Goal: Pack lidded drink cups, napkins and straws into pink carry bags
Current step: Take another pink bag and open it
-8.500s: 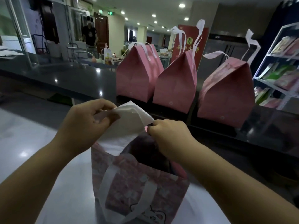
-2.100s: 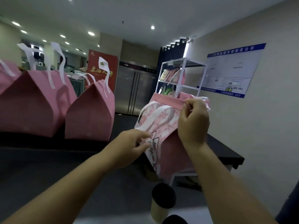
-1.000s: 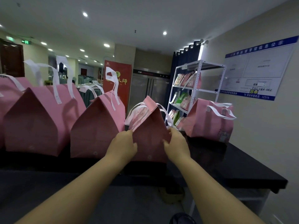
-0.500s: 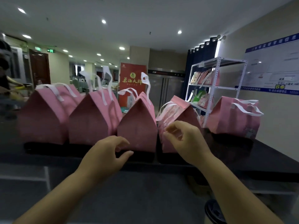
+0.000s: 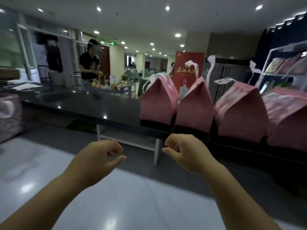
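Several closed pink carry bags with white handles stand in a row on the dark counter (image 5: 106, 108) at the right: one bag (image 5: 157, 102), a second (image 5: 194, 107), a third (image 5: 240, 113) and a fourth (image 5: 287, 120) cut off by the frame edge. My left hand (image 5: 98, 158) and my right hand (image 5: 186, 151) hover over the white worktop (image 5: 124, 201) in front of the counter, fingers loosely curled, holding nothing. No cups, napkins or straws are in view.
A person in a black shirt (image 5: 88, 65) stands behind the counter at the back left beside a trolley with bottles (image 5: 113, 85). A stack of pink bags (image 5: 8, 117) sits at the far left. A white shelf rack (image 5: 285, 68) stands at the right.
Both hands let go of the fourth bag after setting it in the row, then drew back towards me. My view turned left, so the bags now sit at the right.
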Demonstrator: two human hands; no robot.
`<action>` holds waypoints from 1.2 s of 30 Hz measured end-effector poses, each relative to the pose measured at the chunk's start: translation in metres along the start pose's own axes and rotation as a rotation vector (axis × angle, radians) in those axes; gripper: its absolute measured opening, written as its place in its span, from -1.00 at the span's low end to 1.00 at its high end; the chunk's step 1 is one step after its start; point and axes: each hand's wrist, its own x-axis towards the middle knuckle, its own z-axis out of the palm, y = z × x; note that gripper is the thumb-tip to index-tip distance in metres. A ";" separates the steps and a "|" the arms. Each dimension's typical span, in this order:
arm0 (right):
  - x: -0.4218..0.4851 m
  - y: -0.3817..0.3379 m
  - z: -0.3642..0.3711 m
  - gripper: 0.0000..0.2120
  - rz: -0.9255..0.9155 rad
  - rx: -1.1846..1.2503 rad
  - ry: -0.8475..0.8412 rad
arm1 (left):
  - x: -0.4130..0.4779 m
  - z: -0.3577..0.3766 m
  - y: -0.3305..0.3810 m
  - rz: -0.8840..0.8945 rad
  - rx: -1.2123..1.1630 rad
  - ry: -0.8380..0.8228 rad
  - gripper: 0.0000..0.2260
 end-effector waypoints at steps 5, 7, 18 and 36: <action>0.042 -0.069 0.065 -0.82 -0.067 0.055 -0.078 | -0.033 -0.040 -0.079 -0.166 0.024 0.031 -0.86; 0.059 -0.091 0.088 -0.83 -0.090 0.082 -0.088 | -0.042 -0.052 -0.105 -0.219 0.033 0.040 -0.87; 0.180 -0.193 0.215 -0.84 -0.243 0.186 -0.167 | -0.045 -0.112 -0.262 -0.468 0.082 0.109 -0.93; 0.400 -0.348 0.361 -0.85 -0.386 0.143 -0.189 | 0.023 -0.219 -0.522 -0.460 0.244 0.247 -0.78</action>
